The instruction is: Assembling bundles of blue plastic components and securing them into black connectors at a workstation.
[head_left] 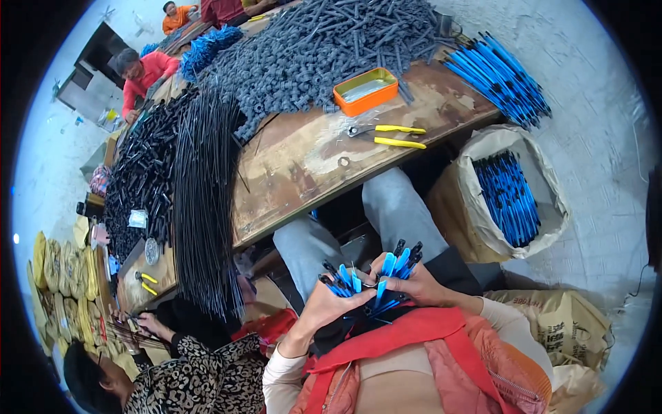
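Above my lap, my left hand [321,305] is closed round a bundle of slim blue-and-black plastic sticks [356,279]. My right hand [424,286] grips a second bundle of blue-and-black sticks [390,265], its fingertips close to the left hand's. More stick ends point down between the two hands, over the red apron [393,334]. What the fingertips do between the bundles is too small to make out. Ahead of my knees, pliers with yellow handles [401,129] lie on the wooden table [296,183].
Grey plastic fittings [296,65] are heaped behind an orange tin [372,103]. Long black rods [203,186] hang over the table's edge. At right stands a paper sack [448,196] of blue-and-black sticks. A co-worker in a patterned top [200,372] sits close on my left.
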